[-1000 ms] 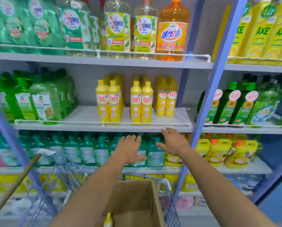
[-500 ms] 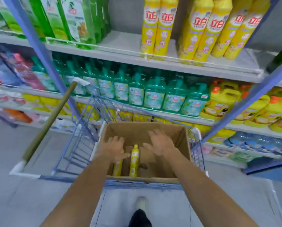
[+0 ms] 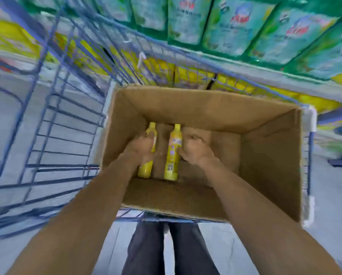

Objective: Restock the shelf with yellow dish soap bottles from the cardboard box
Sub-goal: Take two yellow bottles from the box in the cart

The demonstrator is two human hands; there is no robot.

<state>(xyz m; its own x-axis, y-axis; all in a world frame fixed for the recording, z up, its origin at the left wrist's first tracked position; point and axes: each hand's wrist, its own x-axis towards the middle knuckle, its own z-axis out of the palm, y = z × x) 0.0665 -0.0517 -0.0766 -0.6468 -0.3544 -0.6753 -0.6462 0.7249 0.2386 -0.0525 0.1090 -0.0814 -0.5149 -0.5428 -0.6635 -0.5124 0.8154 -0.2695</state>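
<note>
Both my hands down in the cardboard box [image 3: 206, 110], at the last two yellow bottles.

My left hand [image 3: 141, 147] is curled around the left bottle [image 3: 146, 167], fingers wrapped over its middle. My right hand [image 3: 196, 149] is cupped, touching the right side of the right bottle [image 3: 172, 153]; blurry, can't tell if it grips yet. Both bottles lie side by side on the box floor, caps pointing far. Box sits in the right end of a blue wire cart [image 3: 47, 126]; green bottles [image 3: 235, 26] on a shelf beyond.

both hands reach down, left hand [image 3: 141, 146] curled closed, right hand [image 3: 194, 148] loosely curled.
</note>
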